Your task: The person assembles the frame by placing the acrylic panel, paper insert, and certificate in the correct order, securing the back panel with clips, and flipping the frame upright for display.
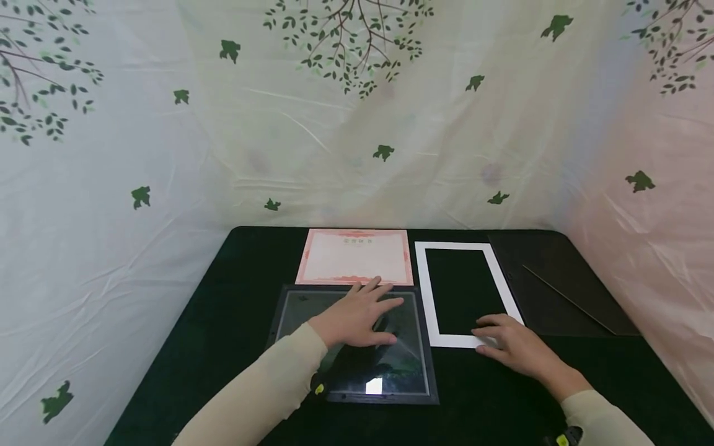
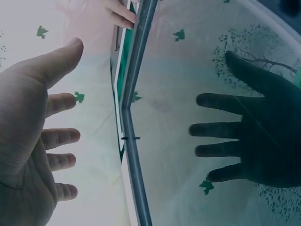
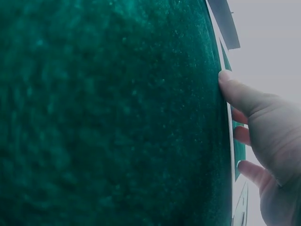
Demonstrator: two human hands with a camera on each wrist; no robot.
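Note:
My left hand [image 1: 359, 314] is spread over a dark picture frame [image 1: 434, 371] with a glossy pane [image 1: 340, 375]. In the left wrist view, that palm [image 2: 23, 141] stands apart from its dark reflection in the pane, fingers extended and holding nothing. My right hand [image 1: 515, 347] is at the near right corner of a white rectangular mat border [image 1: 454, 341], which lies flat. Its fingers reach over the border, while the right thumb [image 3: 240, 92] is right at the near edge in the right wrist view.
Behind the frame lies a pink-bordered certificate sheet [image 1: 357, 257]. A dark flat backing panel [image 1: 549, 303] with a thin stick-like strip [image 1: 569, 299] lies to the right of the mat. The dark green tabletop [image 1: 212, 347] is enclosed by leaf-patterned curtains [image 1: 334, 155].

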